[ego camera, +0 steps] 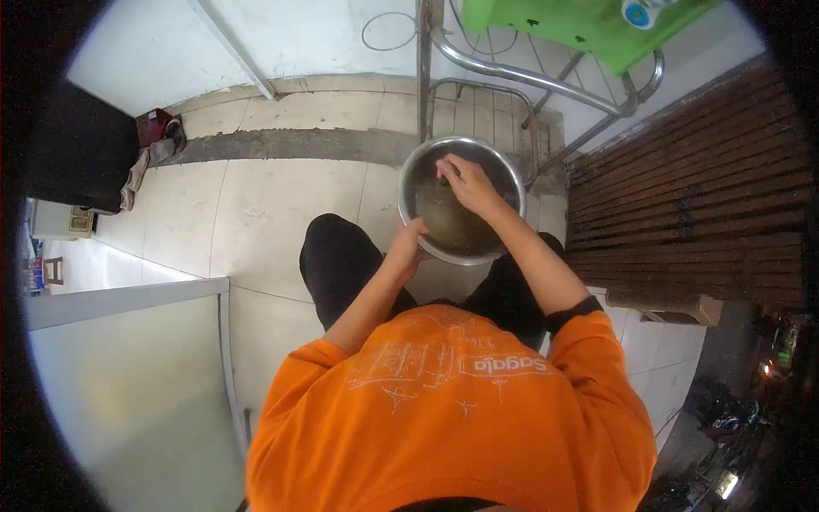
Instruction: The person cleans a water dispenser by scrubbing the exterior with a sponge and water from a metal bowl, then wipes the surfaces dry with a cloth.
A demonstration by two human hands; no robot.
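A round stainless-steel bowl [404, 191] is in front of me, tilted slightly, between and beyond my knees. Cloudy brownish liquid [455, 224] covers its inside. My left hand [405, 246] grips the rim at the near left, thumb over the edge and fingers beneath. Over the far half of the bowl's mouth, my right hand [468, 184] has bent fingers drawn together. Whether anything small is pinched in its fingertips cannot be made out.
A metal-tube rack [531, 72] with a green top [576, 29] stands beyond the bowl. At right is a brown ribbed panel [691, 185]; at left, a framed translucent panel [141, 371]. Shoes [135, 173] lie by a black cover [83, 147]. Pale tiles [275, 211] form the floor.
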